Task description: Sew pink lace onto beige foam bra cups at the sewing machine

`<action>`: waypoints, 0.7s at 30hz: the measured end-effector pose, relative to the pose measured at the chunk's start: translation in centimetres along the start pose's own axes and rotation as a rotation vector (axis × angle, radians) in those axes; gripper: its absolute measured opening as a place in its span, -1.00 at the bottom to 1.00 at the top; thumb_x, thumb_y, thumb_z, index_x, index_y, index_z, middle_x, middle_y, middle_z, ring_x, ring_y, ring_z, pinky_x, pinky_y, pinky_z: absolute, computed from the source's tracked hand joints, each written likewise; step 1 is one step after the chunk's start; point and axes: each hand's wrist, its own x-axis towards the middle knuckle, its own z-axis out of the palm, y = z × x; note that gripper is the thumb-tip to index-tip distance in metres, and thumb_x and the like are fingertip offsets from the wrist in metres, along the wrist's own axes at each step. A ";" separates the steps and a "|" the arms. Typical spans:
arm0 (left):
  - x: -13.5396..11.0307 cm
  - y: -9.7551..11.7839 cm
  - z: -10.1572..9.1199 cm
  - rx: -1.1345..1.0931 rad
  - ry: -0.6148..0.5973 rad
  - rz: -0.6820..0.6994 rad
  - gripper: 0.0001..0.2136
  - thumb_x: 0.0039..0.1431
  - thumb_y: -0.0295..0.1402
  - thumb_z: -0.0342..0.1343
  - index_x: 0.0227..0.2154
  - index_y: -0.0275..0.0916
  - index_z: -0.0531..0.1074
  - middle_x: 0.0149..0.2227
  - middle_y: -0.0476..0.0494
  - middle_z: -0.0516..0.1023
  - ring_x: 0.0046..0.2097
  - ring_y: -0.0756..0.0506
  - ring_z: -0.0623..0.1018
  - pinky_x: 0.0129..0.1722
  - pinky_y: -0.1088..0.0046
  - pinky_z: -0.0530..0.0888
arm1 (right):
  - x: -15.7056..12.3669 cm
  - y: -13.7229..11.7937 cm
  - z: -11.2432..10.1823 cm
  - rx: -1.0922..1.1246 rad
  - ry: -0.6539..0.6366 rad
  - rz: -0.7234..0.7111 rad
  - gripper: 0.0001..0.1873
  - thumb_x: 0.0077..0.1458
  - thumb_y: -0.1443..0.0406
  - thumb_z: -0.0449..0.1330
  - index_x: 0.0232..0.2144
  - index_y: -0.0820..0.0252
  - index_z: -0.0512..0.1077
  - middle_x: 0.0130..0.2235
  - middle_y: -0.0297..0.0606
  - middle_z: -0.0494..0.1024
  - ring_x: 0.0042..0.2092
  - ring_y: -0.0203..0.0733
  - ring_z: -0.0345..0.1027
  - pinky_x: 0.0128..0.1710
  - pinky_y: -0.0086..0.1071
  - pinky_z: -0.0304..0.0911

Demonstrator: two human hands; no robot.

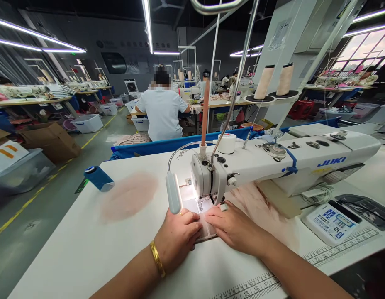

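A white sewing machine (251, 162) stands over the table, its lit needle area just beyond my fingertips. My left hand (181, 230), with a gold bangle at the wrist, is closed at the left side of the metal bed plate (206, 228), fingers bent and pressed together. From the right, my right hand (231, 226) reaches to the presser foot, its fingers held together and pressed down. What lies under the fingers is too hard to make out. Sheer pale pink fabric (261, 201) spreads beyond my right hand, and a similar pink patch (130, 195) lies to the left.
A small lamp (174, 193) hangs close above my left hand. A blue thread spool (99, 178) lies at the table's left edge. To the right are a white box (331, 222) and a printed ruler (344, 247). A person in a light shirt (161, 110) sits ahead.
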 end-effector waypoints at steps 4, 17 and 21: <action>0.2 -0.4 0.1 -0.013 0.036 0.001 -0.72 0.30 -0.57 -0.08 -0.27 -0.20 0.54 -0.17 -0.10 0.62 -0.24 -0.13 0.54 -0.10 0.13 0.36 | 0.0 0.0 -0.2 -0.003 0.019 -0.001 -0.73 0.17 0.53 0.10 -0.19 0.13 0.48 -0.19 -0.24 0.57 -0.18 -0.07 0.27 -0.14 -0.23 0.16; -0.3 0.4 0.0 -0.026 -0.024 0.033 -0.74 0.17 -0.64 -0.02 -0.34 -0.17 0.49 -0.24 -0.02 0.63 -0.28 -0.11 0.51 -0.14 0.19 0.32 | -0.1 0.1 -0.4 0.055 0.013 -0.073 -0.78 0.17 0.51 0.11 -0.30 0.13 0.47 -0.23 -0.26 0.56 -0.20 -0.10 0.28 -0.14 -0.24 0.18; 0.0 -0.2 0.3 -0.003 0.042 0.047 -0.74 0.24 -0.63 -0.05 -0.33 -0.20 0.50 -0.23 -0.04 0.65 -0.29 -0.10 0.52 -0.15 0.20 0.33 | 0.1 0.1 0.1 0.016 0.026 -0.032 -0.74 0.16 0.52 0.08 -0.26 0.13 0.47 -0.22 -0.23 0.56 -0.19 -0.08 0.29 -0.15 -0.23 0.18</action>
